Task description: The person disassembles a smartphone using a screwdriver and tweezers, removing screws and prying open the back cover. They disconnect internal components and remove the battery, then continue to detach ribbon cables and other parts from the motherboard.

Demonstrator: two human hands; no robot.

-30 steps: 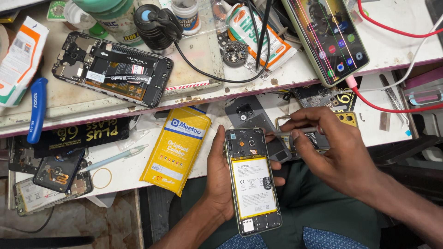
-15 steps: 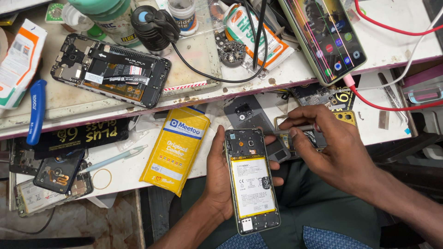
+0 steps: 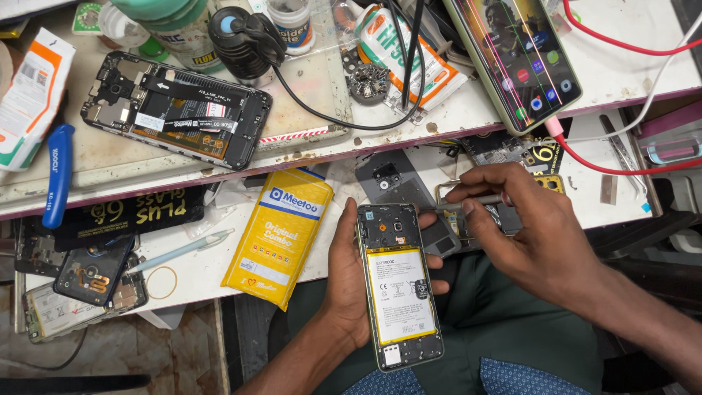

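My left hand (image 3: 346,281) cradles an opened phone (image 3: 398,285) over my lap, back cover off, its white-labelled battery and dark upper board facing up. My right hand (image 3: 528,223) pinches a thin metal tool (image 3: 468,205) like a pen, with its tip at the phone's upper right edge. A grey back cover (image 3: 395,183) with a camera hole lies on the lower shelf just behind the phone.
On the upper bench lie another opened phone (image 3: 175,110), a lit phone (image 3: 521,58) on a red cable (image 3: 621,170), bottles and a black cable. The lower shelf holds a yellow packet (image 3: 281,234), blue pliers (image 3: 57,172), phone parts (image 3: 95,274) and tweezers (image 3: 620,150).
The right hand has shifted the metal tool slightly towards the phone's top right edge. The left hand and phone stay almost still.
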